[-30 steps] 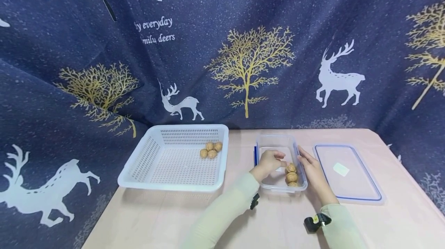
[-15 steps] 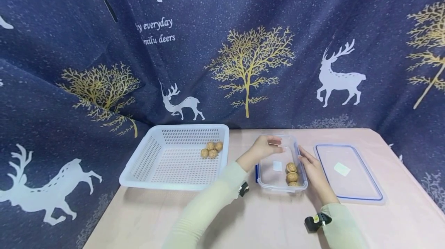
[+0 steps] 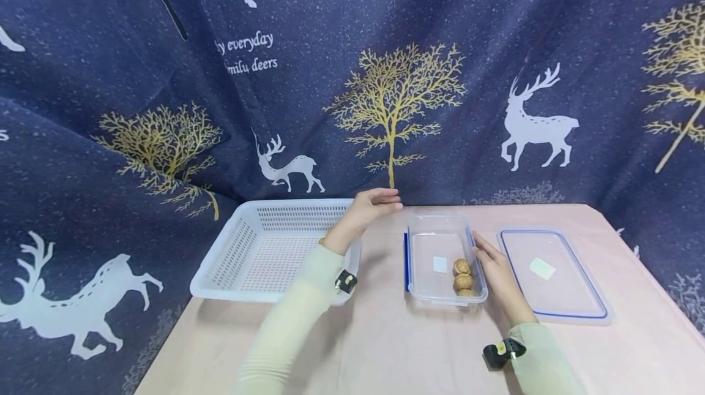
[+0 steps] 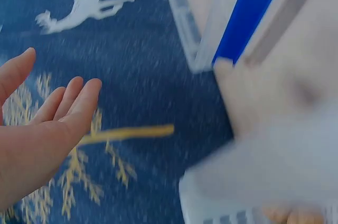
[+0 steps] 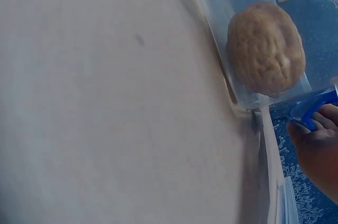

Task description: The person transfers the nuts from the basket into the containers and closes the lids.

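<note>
My left hand (image 3: 374, 208) is held above the gap between the white basket and the clear box, over the basket's right rim. In the left wrist view its fingers (image 4: 84, 102) are loosely extended and hold nothing. My right hand (image 3: 498, 269) steadies the clear plastic box (image 3: 437, 218) at its right wall; in the right wrist view its fingers (image 5: 327, 121) curl at a blue clip (image 5: 317, 108). Three walnuts (image 3: 462, 282) lie in a row along the box's right side. The white basket (image 3: 220, 260) holds walnuts (image 4: 301, 216), mostly hidden by my left arm in the head view.
To the right of the box a clear lid (image 3: 567, 285) with a blue seal lies flat on the pink tabletop (image 3: 385, 352). A small pale label (image 3: 439, 264) shows on the box floor. A dark blue curtain (image 3: 468, 15) hangs behind the table.
My left hand has left the inside of the box, rising and moving left to the basket's right edge. The right hand and the walnuts in the box have stayed in place.
</note>
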The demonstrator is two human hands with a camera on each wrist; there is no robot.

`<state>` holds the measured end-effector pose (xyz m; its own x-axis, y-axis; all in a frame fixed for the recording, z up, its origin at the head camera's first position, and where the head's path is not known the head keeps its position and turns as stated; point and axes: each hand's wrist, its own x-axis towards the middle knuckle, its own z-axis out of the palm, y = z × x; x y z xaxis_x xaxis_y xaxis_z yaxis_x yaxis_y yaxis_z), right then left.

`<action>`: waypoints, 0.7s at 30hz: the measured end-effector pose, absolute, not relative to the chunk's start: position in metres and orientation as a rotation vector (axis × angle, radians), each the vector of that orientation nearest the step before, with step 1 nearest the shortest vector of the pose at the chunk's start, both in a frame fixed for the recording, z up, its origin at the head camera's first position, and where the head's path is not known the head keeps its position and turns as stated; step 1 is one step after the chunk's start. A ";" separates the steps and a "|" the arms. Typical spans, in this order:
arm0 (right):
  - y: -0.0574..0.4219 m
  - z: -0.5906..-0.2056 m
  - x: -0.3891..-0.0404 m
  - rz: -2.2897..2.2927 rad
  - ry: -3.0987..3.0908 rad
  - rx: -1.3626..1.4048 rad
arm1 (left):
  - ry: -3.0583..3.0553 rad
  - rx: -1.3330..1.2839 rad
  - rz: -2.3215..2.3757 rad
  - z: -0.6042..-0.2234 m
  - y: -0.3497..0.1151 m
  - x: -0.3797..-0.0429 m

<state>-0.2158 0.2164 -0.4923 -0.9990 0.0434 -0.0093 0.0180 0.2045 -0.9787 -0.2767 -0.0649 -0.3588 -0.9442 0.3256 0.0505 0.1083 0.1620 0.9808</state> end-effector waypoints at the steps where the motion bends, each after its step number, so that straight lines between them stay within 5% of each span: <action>1: 0.216 -0.492 -0.216 1.969 -2.421 -0.063 | 2.253 0.417 1.891 -0.357 -0.071 -0.279; 21: 0.217 -0.493 -0.216 2.002 -2.423 -0.089 | 2.101 0.295 1.955 -0.384 -0.198 -0.326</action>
